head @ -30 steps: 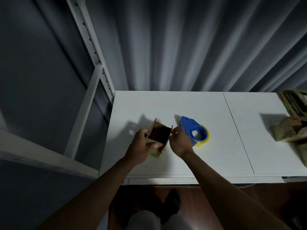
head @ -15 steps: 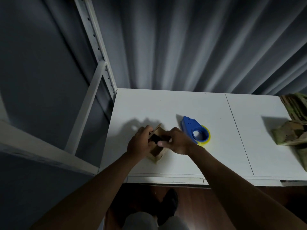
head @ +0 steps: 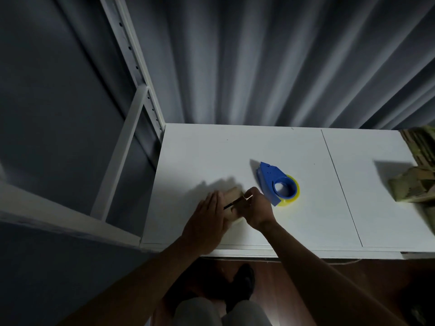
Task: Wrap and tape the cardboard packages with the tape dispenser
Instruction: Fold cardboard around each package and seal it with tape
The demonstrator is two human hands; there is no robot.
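The room is dim, and only the white tabletop (head: 211, 149) is brightly lit, from above and the near right. Hard dark shadows fall up and to the left of the tape dispenser (head: 274, 183) and both hands (the left hand (head: 209, 216) is slightly motion-blurred). The grey curtain (head: 270, 60) shows soft bands of light. Wide-angle distortion bends the shelf frame (head: 131, 62), and the cardboard stack (head: 414, 187) at the right edge smears.

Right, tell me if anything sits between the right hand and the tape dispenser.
Nothing visible does. The right hand pinches a flap of the small cardboard box, and the blue tape dispenser lies just beyond it on bare white table.
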